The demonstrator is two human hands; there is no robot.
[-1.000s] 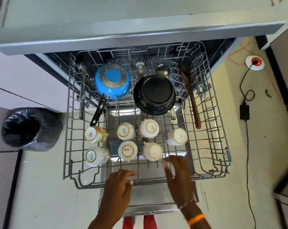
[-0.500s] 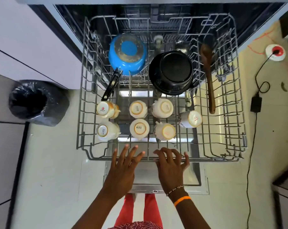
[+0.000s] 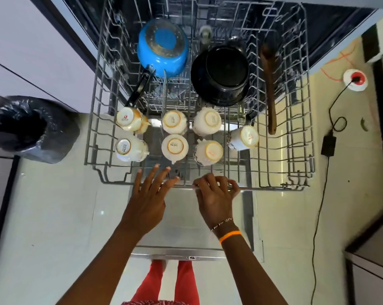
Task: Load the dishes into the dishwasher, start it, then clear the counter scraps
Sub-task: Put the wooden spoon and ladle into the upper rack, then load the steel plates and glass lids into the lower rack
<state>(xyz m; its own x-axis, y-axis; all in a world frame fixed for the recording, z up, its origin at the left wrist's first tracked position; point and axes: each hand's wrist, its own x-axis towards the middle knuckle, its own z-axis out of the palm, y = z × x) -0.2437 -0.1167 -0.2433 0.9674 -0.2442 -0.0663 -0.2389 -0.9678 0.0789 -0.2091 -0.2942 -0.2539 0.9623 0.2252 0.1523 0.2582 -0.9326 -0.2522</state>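
The grey wire dishwasher rack (image 3: 274, 188) is pulled out over the open door (image 3: 186, 230). It holds a blue saucepan (image 3: 162, 47), a black pot (image 3: 221, 73), a wooden spoon (image 3: 270, 91) and several upturned white cups (image 3: 175, 146). My left hand (image 3: 148, 194) touches the rack's front rail with straight, spread fingers. My right hand (image 3: 216, 197) has its fingers curled over the same rail, to the right of the left hand.
A bin with a black liner (image 3: 30, 128) stands on the floor to the left. On the right floor lie a black power adapter (image 3: 328, 146) with its cable and a round white and red socket (image 3: 355, 79). Cabinet fronts flank both sides.
Both hands have settled on the front rail and the right fingers have curled over it. The rack has slid a little back toward the dishwasher, and my view has tipped further down.
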